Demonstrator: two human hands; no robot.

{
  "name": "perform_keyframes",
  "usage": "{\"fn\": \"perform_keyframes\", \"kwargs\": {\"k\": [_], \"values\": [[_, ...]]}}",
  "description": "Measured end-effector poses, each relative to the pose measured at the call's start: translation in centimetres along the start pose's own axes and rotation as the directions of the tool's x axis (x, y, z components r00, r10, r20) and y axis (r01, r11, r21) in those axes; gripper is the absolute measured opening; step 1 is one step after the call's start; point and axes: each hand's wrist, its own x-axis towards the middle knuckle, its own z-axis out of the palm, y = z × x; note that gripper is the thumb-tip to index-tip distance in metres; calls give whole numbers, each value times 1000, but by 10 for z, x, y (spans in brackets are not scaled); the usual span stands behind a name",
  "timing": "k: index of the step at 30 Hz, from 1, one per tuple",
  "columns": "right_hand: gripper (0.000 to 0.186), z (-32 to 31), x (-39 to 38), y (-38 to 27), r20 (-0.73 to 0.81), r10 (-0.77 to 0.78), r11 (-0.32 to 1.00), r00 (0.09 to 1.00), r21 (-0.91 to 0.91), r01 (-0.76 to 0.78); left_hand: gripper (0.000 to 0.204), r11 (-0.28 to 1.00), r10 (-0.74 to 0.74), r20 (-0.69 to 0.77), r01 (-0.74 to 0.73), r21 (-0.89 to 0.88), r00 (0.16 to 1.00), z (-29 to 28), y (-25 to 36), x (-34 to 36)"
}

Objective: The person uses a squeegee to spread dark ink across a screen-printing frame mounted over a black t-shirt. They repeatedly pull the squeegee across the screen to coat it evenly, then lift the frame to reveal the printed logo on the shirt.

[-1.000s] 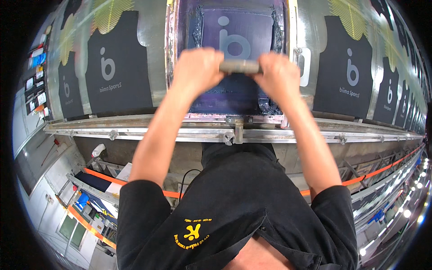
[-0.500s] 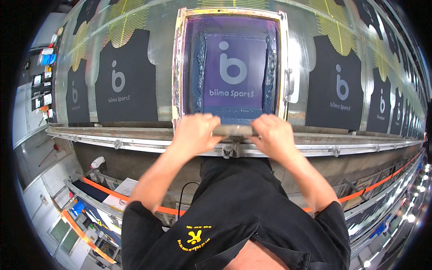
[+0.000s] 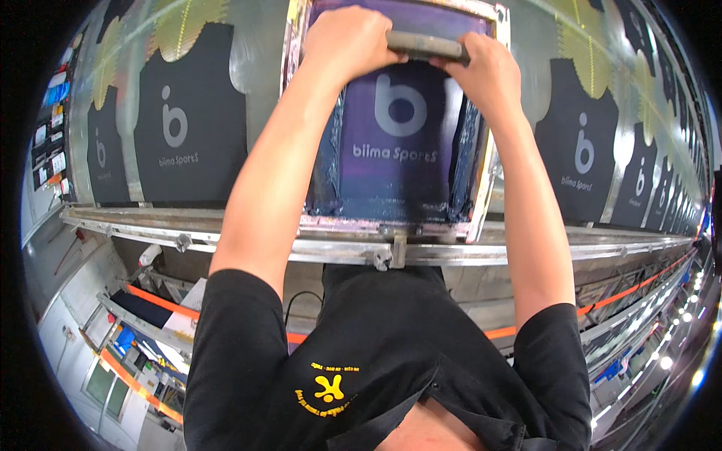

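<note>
Both my hands grip a squeegee (image 3: 427, 46) with a greyish bar handle, near the far end of a printing screen. My left hand (image 3: 352, 41) is wrapped round its left end; my right hand (image 3: 485, 71) closes on the right end, thumb beneath. The screen frame (image 3: 353, 224) has light, ink-stained sides and lies flat in front of me. Its purple mesh (image 3: 395, 180) shows a pale logo with lettering below. Thick dark ink (image 3: 462, 146) lines the inner sides. The squeegee's blade cannot be made out under the handle.
Black cut shirt panels with pale logos lie on the long table, one to the left (image 3: 195, 90) and one to the right (image 3: 583, 98), with several more beyond. A metal rail (image 3: 316, 248) with clamps runs along the near edge. Orange strips (image 3: 162, 301) cross behind me.
My hands have pushed the squeegee from the screen's near edge to its far part, arms now stretched out. The view has shifted, and the screen's near edge shows.
</note>
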Motion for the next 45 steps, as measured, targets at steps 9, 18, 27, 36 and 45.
{"fn": "perform_keyframes", "kwargs": {"k": [9, 18, 27, 36, 45], "values": [[40, -39, -190, -63, 71, -86, 974, 994, 214, 69, 34, 993, 16, 25, -13, -120, 1000, 28, 62, -206], [58, -47, 43, -2, 270, 21, 998, 963, 57, -37, 56, 998, 15, 186, -2, -67, 982, -40, -18, 26], [47, -5, -56, -20, 83, -29, 999, 996, 30, 27, 49, 999, -43, 64, 44, -5, 997, 7, 21, -66], [40, -46, -198, -52, 17, -132, 964, 991, 237, 124, 45, 991, 13, 159, 9, -137, 987, 5, 80, -196], [60, -55, -176, -20, 423, 79, 975, 903, 154, -158, 57, 985, 15, 421, 59, -162, 907, 19, 93, -143]]}}
